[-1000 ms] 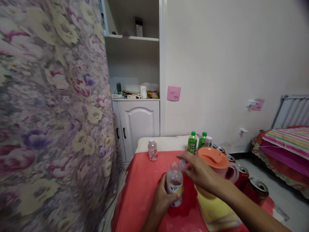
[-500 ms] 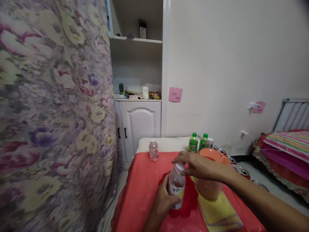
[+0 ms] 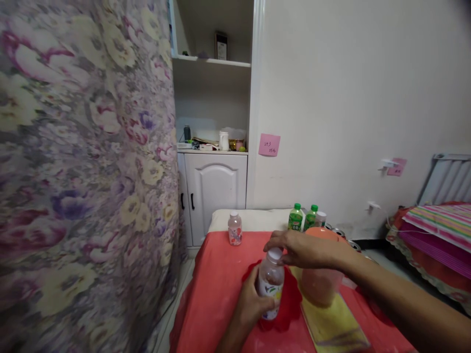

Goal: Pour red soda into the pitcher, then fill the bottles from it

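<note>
A clear plastic bottle (image 3: 271, 284) with a fruit-printed label stands nearly upright over a red scalloped dish (image 3: 292, 299). Wrapped around its lower body is my left hand (image 3: 252, 298). From above, my right hand (image 3: 296, 247) closes its fingers on the bottle's white cap (image 3: 274, 253). Just behind my right wrist is an orange plastic pitcher (image 3: 320, 287), partly covered by the forearm. It rests on a folded yellow cloth (image 3: 333, 326). A second capped bottle (image 3: 235, 229), with a pink-and-red label, stands farther back on the left.
Two green-capped bottles (image 3: 295, 218) and a white-capped one (image 3: 321, 218) stand at the table's back right. Several drink cans (image 3: 353, 245) are beside them, partly hidden. A floral curtain (image 3: 91, 196) hangs at left, and a white cabinet (image 3: 217, 196) stands behind the red-covered table (image 3: 217, 294).
The view has shifted slightly. Both hands keep their hold on the bottle and its cap, and my right forearm sits a little differently, covering more of the cans.
</note>
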Available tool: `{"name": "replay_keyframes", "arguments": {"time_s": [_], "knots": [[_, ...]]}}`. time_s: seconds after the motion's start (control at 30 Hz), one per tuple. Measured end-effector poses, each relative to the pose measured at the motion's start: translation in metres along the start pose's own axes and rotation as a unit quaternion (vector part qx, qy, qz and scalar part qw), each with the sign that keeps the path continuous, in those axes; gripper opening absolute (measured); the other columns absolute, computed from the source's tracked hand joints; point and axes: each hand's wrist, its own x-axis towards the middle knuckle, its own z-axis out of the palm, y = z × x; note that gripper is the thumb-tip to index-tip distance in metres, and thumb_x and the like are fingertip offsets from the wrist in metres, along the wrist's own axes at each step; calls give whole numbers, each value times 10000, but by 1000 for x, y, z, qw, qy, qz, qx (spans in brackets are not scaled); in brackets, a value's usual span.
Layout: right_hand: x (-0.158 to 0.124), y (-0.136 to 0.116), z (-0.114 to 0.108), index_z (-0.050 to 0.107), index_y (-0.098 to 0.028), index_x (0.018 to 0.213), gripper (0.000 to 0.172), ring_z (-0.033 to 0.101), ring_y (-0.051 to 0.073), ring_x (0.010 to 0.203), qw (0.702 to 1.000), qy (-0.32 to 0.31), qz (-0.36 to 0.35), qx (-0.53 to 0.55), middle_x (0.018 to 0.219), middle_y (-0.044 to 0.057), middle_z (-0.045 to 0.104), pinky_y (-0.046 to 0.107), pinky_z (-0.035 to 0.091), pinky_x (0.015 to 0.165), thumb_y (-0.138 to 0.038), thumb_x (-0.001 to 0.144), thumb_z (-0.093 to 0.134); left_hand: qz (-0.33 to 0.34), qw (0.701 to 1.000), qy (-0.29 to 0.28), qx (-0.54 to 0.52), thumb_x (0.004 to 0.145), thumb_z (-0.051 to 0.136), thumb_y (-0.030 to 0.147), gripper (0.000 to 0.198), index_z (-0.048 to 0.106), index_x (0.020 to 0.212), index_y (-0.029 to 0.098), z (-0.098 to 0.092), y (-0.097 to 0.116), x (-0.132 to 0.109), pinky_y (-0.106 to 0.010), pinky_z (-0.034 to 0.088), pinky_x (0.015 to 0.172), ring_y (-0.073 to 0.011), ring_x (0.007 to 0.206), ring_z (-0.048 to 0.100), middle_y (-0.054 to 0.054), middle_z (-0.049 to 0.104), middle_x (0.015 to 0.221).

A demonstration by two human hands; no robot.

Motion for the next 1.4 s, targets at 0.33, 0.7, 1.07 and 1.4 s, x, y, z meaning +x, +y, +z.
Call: {"name": "replay_keyframes", "arguments": {"time_s": [0.33,0.7,1.07,1.4], "knots": [[6,0,1,667,-219,1225,402,651,218,999,1000,-4,-2,-17,1144,82,697,306,493,852,-131,833,656,11,1000,14,4,448,689,50,722,581,1151,174,-5,-7,2,-325,521,765,-259,890,671,-45,740,1000],[6,-3,2,615,-183,1287,528,672,259,906,994,41,69,-75,1169,136,678,351,485,764,-486,855,651,14,1000,18,0,469,704,68,688,585,1139,172,-3,-1,0,-342,529,766,-267,890,677,-52,736,984],[8,1,11,696,-169,926,336,629,224,709,989,56,102,-92,835,79,716,301,380,589,-488,822,676,3,1000,13,7,456,690,48,754,584,1187,197,-4,-6,2,-335,531,771,-278,923,683,-43,745,1017],[2,2,16,666,-181,1113,321,610,169,783,995,72,67,-17,1007,59,689,280,417,681,-272,806,685,14,1000,7,-4,454,702,71,716,586,1153,174,-5,-10,4,-329,529,729,-264,854,687,-49,743,975]]}}
